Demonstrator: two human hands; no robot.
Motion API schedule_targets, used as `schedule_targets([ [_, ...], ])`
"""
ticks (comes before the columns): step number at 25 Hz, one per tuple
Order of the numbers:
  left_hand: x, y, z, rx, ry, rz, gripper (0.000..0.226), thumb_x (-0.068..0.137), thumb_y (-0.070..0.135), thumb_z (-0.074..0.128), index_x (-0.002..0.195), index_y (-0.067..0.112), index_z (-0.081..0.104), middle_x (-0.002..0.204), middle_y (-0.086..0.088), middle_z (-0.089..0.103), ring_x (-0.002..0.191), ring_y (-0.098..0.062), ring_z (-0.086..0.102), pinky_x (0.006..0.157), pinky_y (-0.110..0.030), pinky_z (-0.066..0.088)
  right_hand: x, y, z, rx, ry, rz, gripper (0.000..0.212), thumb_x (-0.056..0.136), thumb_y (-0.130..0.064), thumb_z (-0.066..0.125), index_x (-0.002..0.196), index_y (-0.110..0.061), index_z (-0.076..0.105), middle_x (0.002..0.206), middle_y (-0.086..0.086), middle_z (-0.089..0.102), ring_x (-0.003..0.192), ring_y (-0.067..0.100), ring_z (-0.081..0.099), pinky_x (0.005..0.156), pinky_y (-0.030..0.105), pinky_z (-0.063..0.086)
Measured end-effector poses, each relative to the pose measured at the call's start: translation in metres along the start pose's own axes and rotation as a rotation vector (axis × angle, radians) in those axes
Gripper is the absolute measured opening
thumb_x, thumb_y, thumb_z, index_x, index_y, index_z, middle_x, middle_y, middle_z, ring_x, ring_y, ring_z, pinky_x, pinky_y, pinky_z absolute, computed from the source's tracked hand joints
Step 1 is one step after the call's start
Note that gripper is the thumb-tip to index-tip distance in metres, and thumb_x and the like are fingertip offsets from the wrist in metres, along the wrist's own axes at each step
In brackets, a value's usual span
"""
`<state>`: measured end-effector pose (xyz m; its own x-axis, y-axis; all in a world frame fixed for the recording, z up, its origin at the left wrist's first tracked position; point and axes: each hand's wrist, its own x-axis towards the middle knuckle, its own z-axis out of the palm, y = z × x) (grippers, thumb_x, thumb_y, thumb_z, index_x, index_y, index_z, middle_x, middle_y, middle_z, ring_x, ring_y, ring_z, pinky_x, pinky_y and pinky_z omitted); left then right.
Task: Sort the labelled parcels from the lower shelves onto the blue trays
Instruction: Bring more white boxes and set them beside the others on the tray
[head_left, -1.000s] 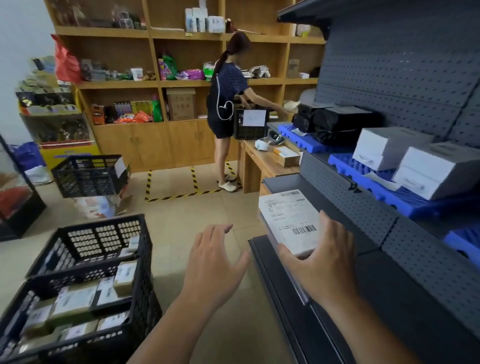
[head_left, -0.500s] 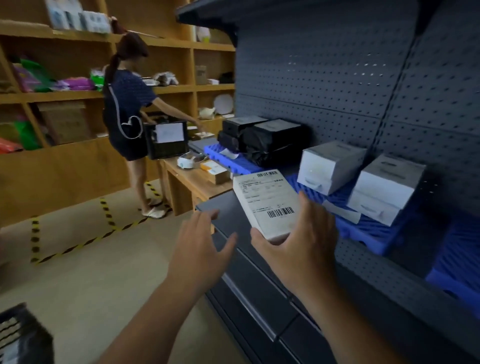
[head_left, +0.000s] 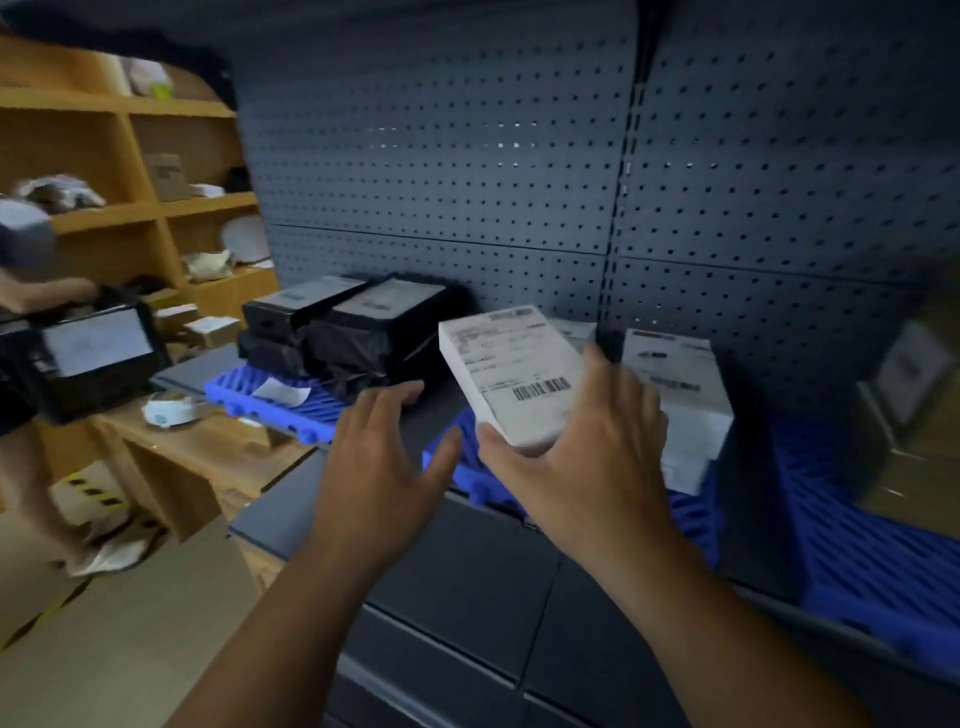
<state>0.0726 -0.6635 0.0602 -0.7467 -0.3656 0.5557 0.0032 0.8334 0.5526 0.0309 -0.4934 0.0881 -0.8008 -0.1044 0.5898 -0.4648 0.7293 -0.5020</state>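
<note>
The parcel (head_left: 511, 374) has risen over the tray's (head_left: 693, 519) front edge, gripped in the right hand (head_left: 587, 467); the left hand (head_left: 379, 457) hovers open alongside.

View pans R onto shelving (head_left: 441, 182); crates exit frame. R hand (head_left: 587, 467) raises parcel (head_left: 511, 374) fwd: now above blue tray (head_left: 693, 512), in front of white box (head_left: 675, 374). L hand (head_left: 379, 457) moves up alongside, near tray edge. Rear person (head_left: 26, 244) mostly off-frame.

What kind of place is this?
Probably a parcel storeroom or sorting room: the right hand holds a barcode-labelled white parcel, black-wrapped parcels sit on a blue tray, and grey pegboard shelving stands behind.
</note>
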Motion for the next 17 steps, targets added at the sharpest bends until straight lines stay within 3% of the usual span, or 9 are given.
schedule_targets([
  [3,0.041,-0.006,0.014,-0.130,-0.026,0.073,0.058,0.088,0.045,0.068,0.136,0.014,0.057,0.130,-0.004,0.057,0.126,-0.026,0.050,0.104,-0.045,0.045,0.029,0.006,-0.005,-0.085,0.106,0.105,0.118,0.065,-0.079,0.059,0.156,-0.015,0.020,0.147,0.007,0.038,0.131,0.020,0.022,0.115,0.044,0.023],
  [8,0.094,-0.013,0.039,-0.275,-0.127,0.208,0.060,0.088,0.054,0.060,0.139,0.023,0.053,0.130,0.008,0.050,0.121,-0.004,0.036,0.101,-0.028,0.036,0.071,0.025,-0.027,-0.207,0.241,0.369,0.121,0.062,-0.081,0.063,0.156,-0.016,0.023,0.150,0.009,0.038,0.137,0.032,0.031,0.115,0.049,0.025],
  [13,0.111,-0.011,0.060,-0.374,-0.211,0.245,0.054,0.090,0.044,0.066,0.137,0.020,0.055,0.127,0.006,0.052,0.124,-0.014,0.043,0.106,-0.038,0.043,0.081,0.043,-0.027,-0.304,0.270,0.492,0.123,0.066,-0.079,0.069,0.157,-0.010,0.023,0.154,0.012,0.037,0.141,0.036,0.030,0.115,0.049,0.025],
  [17,0.116,-0.011,0.066,-0.394,-0.230,0.238,0.056,0.090,0.046,0.065,0.139,0.022,0.054,0.129,0.008,0.051,0.126,-0.011,0.040,0.108,-0.038,0.042,0.077,0.054,-0.015,-0.339,0.202,0.553,0.120,0.068,-0.077,0.068,0.157,-0.012,0.022,0.154,0.012,0.035,0.140,0.035,0.029,0.116,0.050,0.025],
])
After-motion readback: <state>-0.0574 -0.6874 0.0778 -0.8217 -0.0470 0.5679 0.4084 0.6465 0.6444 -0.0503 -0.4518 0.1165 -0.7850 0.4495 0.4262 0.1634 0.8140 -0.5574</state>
